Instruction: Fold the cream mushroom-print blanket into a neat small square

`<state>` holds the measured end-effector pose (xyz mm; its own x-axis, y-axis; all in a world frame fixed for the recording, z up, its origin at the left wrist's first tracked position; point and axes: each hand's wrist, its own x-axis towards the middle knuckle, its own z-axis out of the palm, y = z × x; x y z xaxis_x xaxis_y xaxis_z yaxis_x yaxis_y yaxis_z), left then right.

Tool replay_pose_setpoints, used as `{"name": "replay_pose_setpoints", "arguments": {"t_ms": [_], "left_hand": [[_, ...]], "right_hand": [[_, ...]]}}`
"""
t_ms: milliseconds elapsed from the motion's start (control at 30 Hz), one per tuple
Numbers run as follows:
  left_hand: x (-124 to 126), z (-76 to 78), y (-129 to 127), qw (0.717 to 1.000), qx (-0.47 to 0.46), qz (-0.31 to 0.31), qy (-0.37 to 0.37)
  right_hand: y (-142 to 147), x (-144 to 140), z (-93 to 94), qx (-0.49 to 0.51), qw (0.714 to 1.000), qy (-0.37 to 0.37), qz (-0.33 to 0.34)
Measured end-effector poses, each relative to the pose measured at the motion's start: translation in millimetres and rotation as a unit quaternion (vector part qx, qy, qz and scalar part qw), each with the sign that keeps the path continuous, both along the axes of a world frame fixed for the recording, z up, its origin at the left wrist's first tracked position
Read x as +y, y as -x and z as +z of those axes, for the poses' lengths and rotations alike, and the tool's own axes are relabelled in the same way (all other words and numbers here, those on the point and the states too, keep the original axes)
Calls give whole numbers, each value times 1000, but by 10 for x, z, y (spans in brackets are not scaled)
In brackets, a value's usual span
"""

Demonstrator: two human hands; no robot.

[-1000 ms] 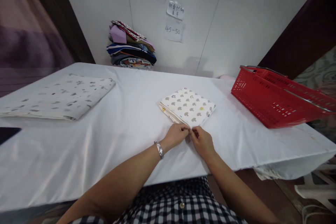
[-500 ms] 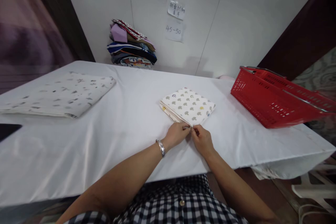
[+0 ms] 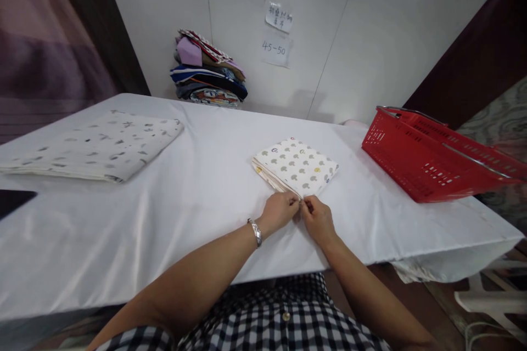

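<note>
A folded cream cloth [image 3: 294, 163] printed with grey mushroom shapes lies on the white-covered table in front of me, one corner pointing my way. My left hand [image 3: 281, 211], a silver bracelet on its wrist, pinches that near corner from the left. From the right, my right hand [image 3: 318, 218] grips the same corner between thumb and fingers. The fingertips of both hands almost touch, and they partly hide the corner. Several layers show along the cloth's left edge.
A larger folded white cloth with grey marks [image 3: 96, 145] lies at the left, near a dark flat object [image 3: 14, 203]. A red basket [image 3: 428, 156] stands at the right. Behind the table, a stack of folded fabrics [image 3: 209, 71] rises against the wall, beside paper signs [image 3: 275, 49].
The view has shifted very slightly. Both hands stay at the near corner of the mushroom-print cloth, with hardly any movement of the fingers.
</note>
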<state>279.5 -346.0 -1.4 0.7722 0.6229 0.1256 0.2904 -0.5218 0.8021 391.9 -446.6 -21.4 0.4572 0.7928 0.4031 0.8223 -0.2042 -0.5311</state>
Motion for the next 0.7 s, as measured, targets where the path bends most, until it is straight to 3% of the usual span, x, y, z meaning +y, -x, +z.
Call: {"name": "replay_pose_setpoints", "arguments": {"t_ms": [133, 467, 567, 700], "left_hand": [[-12, -17, 6, 1000, -9, -10, -12], [70, -88, -48, 986, -60, -23, 153], [80, -114, -71, 988, -51, -7, 149], [47, -101, -79, 993, -35, 1, 110]], "right_hand": [[-5, -9, 19, -7, 1000, 15, 21], [-28, -31, 10, 109, 989, -46, 88], [-50, -33, -9, 173, 978, -56, 99], [-120, -15, 45, 188, 978, -74, 59]]}}
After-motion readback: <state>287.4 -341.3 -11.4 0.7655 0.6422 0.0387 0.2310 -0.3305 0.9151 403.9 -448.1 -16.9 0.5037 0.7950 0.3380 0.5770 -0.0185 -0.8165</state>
